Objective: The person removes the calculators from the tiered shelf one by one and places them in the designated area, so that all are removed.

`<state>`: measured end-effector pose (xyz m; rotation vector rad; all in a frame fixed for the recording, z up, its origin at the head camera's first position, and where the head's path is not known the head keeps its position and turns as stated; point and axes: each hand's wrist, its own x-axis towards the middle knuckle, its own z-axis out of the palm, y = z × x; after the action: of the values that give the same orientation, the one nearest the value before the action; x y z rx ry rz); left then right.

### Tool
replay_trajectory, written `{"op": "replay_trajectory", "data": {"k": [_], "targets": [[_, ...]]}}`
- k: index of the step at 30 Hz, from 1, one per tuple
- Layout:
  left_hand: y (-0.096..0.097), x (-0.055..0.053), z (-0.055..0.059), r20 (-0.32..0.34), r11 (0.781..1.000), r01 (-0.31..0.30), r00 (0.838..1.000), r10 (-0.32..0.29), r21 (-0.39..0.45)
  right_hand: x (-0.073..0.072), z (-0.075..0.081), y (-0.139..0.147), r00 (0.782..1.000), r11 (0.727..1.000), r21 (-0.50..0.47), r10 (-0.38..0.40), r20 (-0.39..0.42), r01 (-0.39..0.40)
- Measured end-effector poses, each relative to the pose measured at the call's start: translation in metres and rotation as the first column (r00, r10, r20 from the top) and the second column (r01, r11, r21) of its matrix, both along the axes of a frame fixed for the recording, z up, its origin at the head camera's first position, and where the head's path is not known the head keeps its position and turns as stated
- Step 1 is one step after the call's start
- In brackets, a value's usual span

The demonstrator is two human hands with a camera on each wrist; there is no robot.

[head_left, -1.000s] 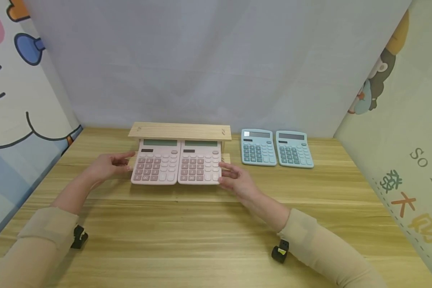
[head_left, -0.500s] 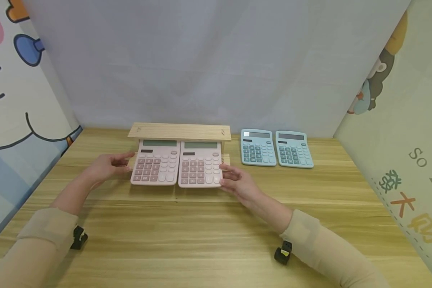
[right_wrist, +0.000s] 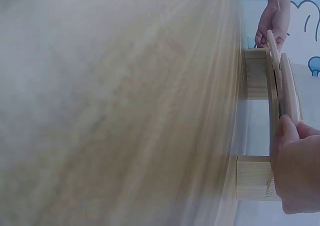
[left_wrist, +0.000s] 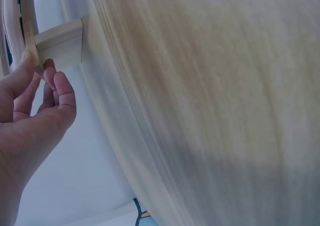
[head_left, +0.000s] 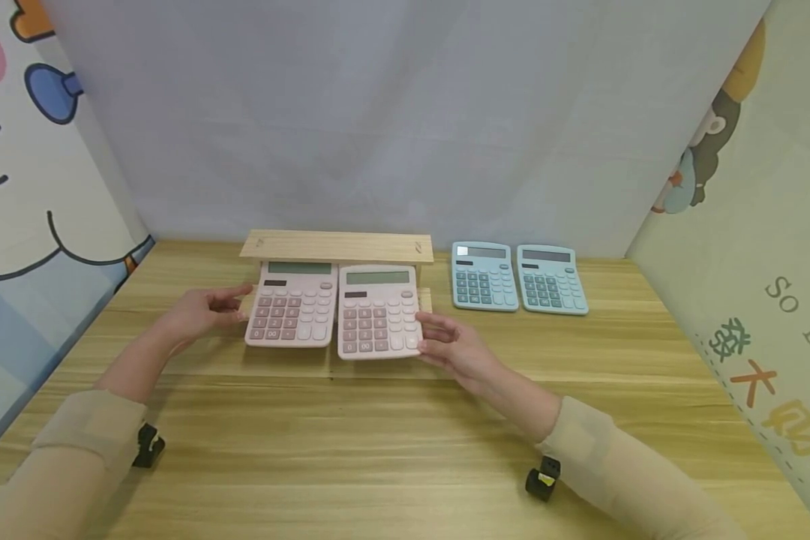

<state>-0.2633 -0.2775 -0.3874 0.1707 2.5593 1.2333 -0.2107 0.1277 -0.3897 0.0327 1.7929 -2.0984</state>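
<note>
Two pink calculators lie side by side on a small wooden rack (head_left: 337, 246) in the head view. The left pink calculator (head_left: 288, 307) has its top edge under the rack's upper board. My right hand (head_left: 460, 354) grips the lower right edge of the right pink calculator (head_left: 380, 311), which sits lower, slightly turned, its whole display showing. At the rack's left end, my left hand (head_left: 199, 315) pinches the edge of the wooden board between thumb and fingers, as the left wrist view shows. The right wrist view has the held calculator (right_wrist: 290, 88) raised off the rack's board.
Two blue calculators, a left one (head_left: 484, 277) and a right one (head_left: 552, 279), lie on the wood-grain table (head_left: 351, 450) right of the rack. A grey cloth (head_left: 378, 112) hangs behind, and printed panels stand at both sides.
My right hand has drawn the right pink calculator toward me and slightly right, out from under the upper board. My left hand and the left pink calculator have stayed in place.
</note>
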Motion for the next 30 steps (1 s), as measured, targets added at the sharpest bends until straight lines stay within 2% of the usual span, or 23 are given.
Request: {"op": "replay_trajectory", "data": {"k": [6, 16, 30], "targets": [[0.0, 0.0, 0.0, 0.004, 1.0, -0.002, 1.0, 0.002, -0.003, 0.004, 0.009, 0.003, 1.0, 1.0, 0.006, -0.006, 0.006, 0.006], [0.0, -0.001, 0.0, 0.008, 1.0, -0.001, 1.0, 0.001, -0.012, 0.011, 0.026, 0.014, 0.999, 0.999, -0.029, 0.019, -0.042, -0.021], [0.0, 0.0, 0.001, -0.001, 1.0, 0.004, 1.0, -0.005, -0.028, 0.016, 0.037, 0.045, 0.994, 1.0, 0.007, 0.012, -0.111, -0.011]]}}
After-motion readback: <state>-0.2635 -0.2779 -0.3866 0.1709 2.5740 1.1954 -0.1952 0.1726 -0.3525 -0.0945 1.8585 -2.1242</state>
